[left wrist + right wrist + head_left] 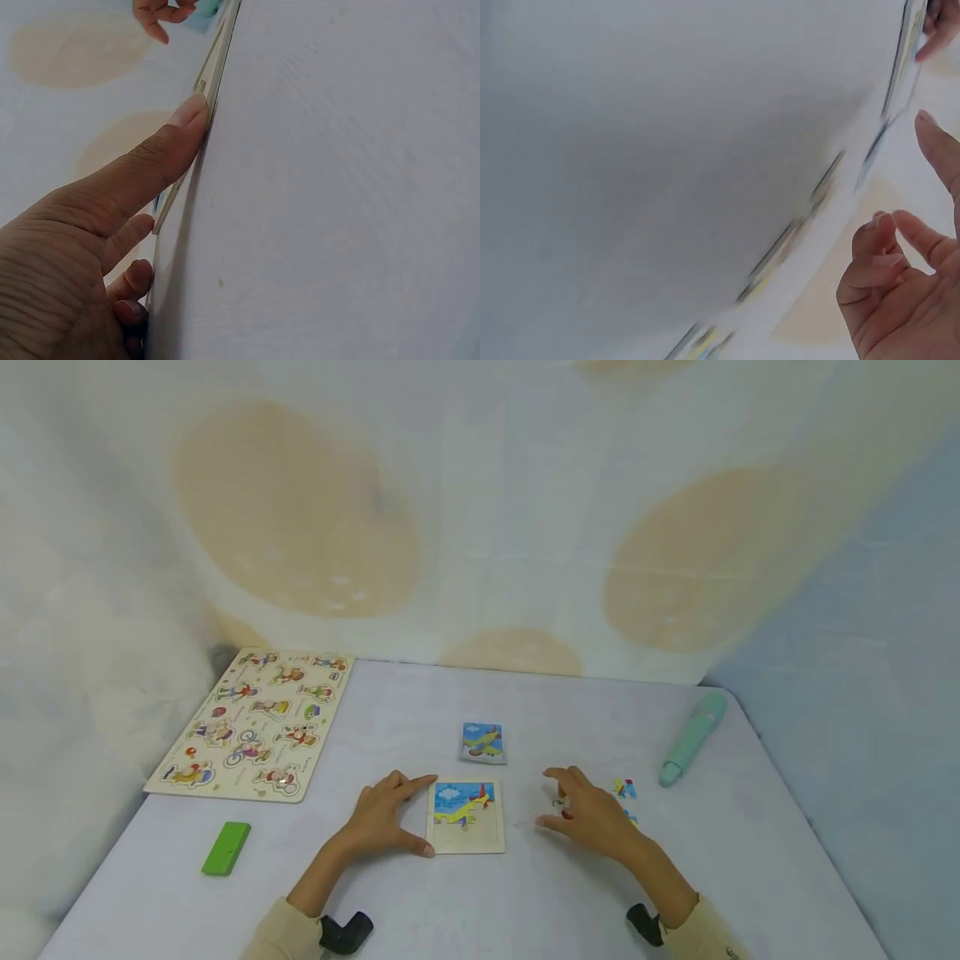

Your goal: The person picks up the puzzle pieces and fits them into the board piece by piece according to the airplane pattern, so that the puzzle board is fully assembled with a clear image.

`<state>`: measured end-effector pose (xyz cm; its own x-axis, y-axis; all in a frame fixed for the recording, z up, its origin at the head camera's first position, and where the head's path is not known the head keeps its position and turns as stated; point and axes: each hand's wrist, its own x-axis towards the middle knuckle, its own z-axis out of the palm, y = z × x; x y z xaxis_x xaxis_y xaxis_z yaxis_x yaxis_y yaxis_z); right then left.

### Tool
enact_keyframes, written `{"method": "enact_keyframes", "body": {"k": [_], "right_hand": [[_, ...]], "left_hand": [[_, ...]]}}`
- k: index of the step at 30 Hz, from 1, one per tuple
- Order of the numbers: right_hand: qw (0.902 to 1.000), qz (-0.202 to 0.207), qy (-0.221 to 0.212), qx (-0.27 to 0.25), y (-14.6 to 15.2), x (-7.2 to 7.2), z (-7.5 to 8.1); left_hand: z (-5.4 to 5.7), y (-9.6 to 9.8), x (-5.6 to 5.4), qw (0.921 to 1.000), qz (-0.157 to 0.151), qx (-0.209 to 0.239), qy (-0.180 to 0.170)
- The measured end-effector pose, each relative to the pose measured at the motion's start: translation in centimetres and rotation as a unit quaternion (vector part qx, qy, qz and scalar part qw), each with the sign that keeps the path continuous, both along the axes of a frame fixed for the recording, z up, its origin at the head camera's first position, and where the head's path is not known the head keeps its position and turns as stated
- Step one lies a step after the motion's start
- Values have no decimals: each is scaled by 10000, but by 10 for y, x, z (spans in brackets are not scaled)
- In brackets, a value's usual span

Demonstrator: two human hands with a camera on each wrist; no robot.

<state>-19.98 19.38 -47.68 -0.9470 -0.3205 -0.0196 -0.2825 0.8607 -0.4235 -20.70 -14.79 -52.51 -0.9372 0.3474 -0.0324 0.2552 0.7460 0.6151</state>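
A small square puzzle board [480,841] lies in the middle of the table, its upper part filled with blue, yellow and red picture pieces and its lower part bare wood. My left hand [382,820] touches its left side, index finger at the far corner and thumb at the near one. In the left wrist view the thumb [169,142] lies straight against the board's edge. To the right, my right hand [597,820] hovers low over loose puzzle pieces [624,788], thumb and index finger apart with nothing between them. The hand partly covers several pieces.
A small stack with an airplane picture [483,743] stands behind the board. At the left lie a large figure puzzle [255,727] and a green block [226,848]. A mint-green cylindrical object [693,737] lies near the table's back right corner.
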Motion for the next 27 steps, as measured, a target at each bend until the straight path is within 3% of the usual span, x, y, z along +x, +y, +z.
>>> {"method": "enact_keyframes", "body": {"k": [7,18,27], "right_hand": [[9966,-630,170,-511,53,-4,-6],[9793,-1852,-358,-734,91,-7,-10],[9780,-1974,-282,-615,98,-9,-21]], "left_hand": [[1,0,0,10000,3,29,-10],[1,0,0,10000,-21,20,-7],[2,1,1,10000,-9,13,-3]]}}
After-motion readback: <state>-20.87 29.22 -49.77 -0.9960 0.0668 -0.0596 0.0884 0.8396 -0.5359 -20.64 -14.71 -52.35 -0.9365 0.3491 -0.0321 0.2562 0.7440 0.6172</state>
